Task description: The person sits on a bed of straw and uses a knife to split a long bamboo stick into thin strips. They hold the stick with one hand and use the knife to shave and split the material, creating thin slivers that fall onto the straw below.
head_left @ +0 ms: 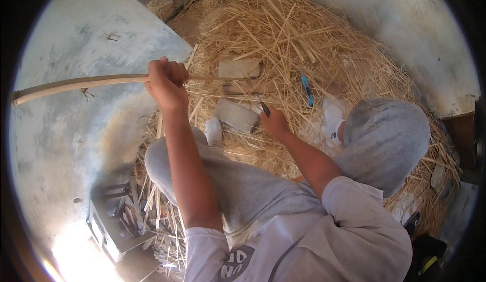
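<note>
My left hand is closed in a fist round a long split bamboo strip. One end of the strip reaches far left, in front of the wall; its thinner end extends right, over the work spot between my feet. In my right hand is a small dark knife, its point toward the thin end of the strip. I cannot tell whether the blade touches the strip. Two flat grey blocks lie close by: one block left of the knife, the other block farther off.
Straw-like bamboo shavings cover the floor. A blue utility knife lies on them, right of my right hand. Pale walls rise at the left and far side. An open grey box with scraps stands at the lower left.
</note>
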Tool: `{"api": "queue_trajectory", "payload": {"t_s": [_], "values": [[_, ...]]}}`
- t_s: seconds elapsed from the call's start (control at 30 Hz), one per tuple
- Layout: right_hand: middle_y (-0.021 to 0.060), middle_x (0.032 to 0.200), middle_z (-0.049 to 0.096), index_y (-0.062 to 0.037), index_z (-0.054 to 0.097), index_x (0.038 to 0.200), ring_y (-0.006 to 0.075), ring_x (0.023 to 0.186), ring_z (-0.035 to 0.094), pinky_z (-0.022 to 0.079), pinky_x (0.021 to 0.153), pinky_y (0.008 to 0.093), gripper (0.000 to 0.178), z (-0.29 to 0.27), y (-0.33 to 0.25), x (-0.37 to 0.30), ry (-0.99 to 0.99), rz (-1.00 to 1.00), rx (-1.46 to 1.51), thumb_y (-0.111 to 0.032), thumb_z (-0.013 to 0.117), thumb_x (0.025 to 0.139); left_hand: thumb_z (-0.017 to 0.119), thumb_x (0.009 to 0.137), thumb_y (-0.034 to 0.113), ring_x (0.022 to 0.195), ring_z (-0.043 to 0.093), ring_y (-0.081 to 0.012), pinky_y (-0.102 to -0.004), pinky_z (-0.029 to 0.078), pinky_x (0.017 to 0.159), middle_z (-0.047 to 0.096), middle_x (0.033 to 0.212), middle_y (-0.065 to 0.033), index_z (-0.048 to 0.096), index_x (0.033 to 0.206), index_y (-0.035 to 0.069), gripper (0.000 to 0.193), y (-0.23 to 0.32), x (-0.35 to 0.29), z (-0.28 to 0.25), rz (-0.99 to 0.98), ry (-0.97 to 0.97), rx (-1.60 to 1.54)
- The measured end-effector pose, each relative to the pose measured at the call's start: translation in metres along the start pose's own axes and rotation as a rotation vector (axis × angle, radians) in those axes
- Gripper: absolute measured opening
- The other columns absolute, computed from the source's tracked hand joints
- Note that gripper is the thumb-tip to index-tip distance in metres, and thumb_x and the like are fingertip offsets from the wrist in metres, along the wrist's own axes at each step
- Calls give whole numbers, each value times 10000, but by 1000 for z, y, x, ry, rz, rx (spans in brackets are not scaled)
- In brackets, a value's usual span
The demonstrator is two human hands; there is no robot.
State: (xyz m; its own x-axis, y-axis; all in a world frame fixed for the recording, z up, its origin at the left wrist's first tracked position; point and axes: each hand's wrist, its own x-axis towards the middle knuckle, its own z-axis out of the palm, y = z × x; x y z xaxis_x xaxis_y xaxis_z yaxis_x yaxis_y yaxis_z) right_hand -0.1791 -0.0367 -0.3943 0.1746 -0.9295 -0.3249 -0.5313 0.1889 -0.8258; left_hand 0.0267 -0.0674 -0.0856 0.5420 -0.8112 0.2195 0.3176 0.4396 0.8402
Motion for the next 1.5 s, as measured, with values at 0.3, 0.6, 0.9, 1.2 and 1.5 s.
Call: {"api": "queue_trajectory", "payload": {"t_s": [0.3, 0.6, 0.9, 1.2, 1.5], "values": [[28, 584, 466, -51, 569, 744, 164, 521, 470, 392, 537, 395, 395, -1, 21, -11, -27, 215, 324, -377, 621, 961, 517, 881, 153, 482, 151, -126, -340, 188, 478, 161, 535, 21, 229, 608, 147, 398, 11, -10, 10, 38, 24, 54], [21, 570, 465, -65, 558, 690, 153, 513, 450, 358, 518, 371, 469, 7, 18, -26, -20, 187, 198, -436, 617, 970, 532, 891, 177, 456, 186, -117, -328, 202, 460, 218, 501, 14, 240, 605, 148, 409, 23, -21, 10, 96, 114, 75], [113, 659, 597, -23, 588, 939, 274, 601, 602, 451, 585, 430, 358, 7, -38, -19, 44, -277, 30, -378, 585, 987, 502, 910, 153, 438, 184, -117, -324, 205, 446, 215, 491, 15, 223, 593, 150, 422, 13, -24, -7, 159, 189, 77], [187, 782, 649, -1, 588, 1048, 344, 724, 660, 505, 669, 472, 418, 12, 2, -8, -27, -5, -192, -407, 496, 1015, 489, 908, 151, 455, 185, -124, -331, 207, 450, 189, 530, 20, 224, 644, 148, 374, 25, -26, -35, 125, 325, 31], [108, 668, 620, -20, 616, 919, 239, 626, 633, 485, 605, 421, 405, 18, 1, -7, -66, 11, 169, -401, 519, 1016, 489, 895, 164, 473, 174, -122, -331, 208, 460, 168, 533, 21, 200, 639, 158, 386, 25, -17, -34, 134, 284, 30]]}}
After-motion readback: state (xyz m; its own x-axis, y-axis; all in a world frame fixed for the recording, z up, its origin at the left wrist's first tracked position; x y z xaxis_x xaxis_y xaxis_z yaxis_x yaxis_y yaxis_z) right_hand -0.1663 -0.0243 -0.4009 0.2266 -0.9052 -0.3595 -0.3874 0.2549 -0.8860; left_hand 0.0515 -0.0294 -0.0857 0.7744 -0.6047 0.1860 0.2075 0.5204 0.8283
